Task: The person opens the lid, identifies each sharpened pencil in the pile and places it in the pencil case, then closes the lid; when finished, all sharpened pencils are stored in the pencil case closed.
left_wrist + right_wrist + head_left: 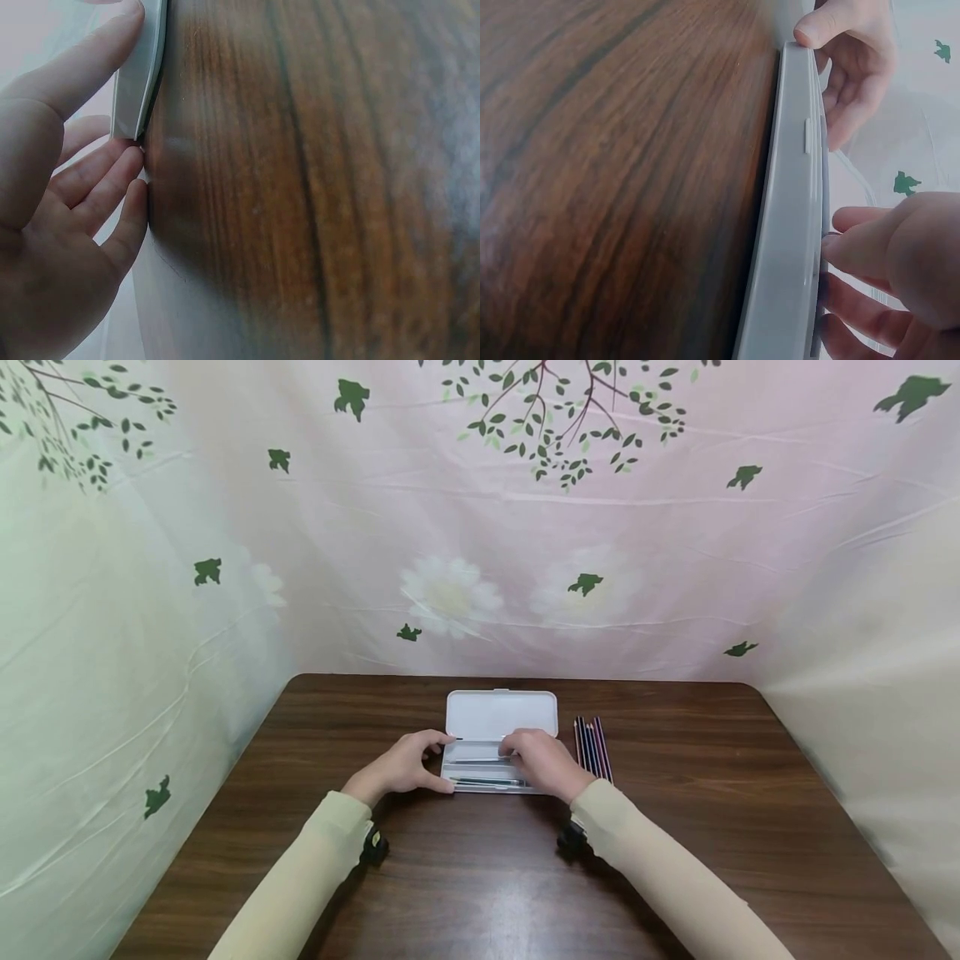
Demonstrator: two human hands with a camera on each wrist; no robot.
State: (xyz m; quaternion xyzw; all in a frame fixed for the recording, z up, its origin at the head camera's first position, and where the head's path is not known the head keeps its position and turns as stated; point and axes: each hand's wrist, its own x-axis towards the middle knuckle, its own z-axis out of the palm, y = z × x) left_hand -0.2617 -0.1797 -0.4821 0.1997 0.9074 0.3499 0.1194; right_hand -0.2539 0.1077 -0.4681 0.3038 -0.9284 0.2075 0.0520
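Observation:
A white pencil case point(501, 714) lies on the table with its lid folded back, and several thin pencils point(487, 782) rest in its front part. My left hand point(401, 766) grips the case's left end, thumb at the front corner and fingers toward the back. In the left wrist view the fingertips sit right at the case's end point(139, 97). My right hand point(543, 762) reaches over the case's right half with curled fingers. Thumb and forefinger pinch a slim pencil point(480, 762) low inside; the fingers hide its right end.
Several dark pencils point(592, 747) lie side by side just right of the case. The brown wooden table point(712, 827) ends at a patterned cloth backdrop point(637, 527) behind and at both sides. Both forearms rest across the table's front.

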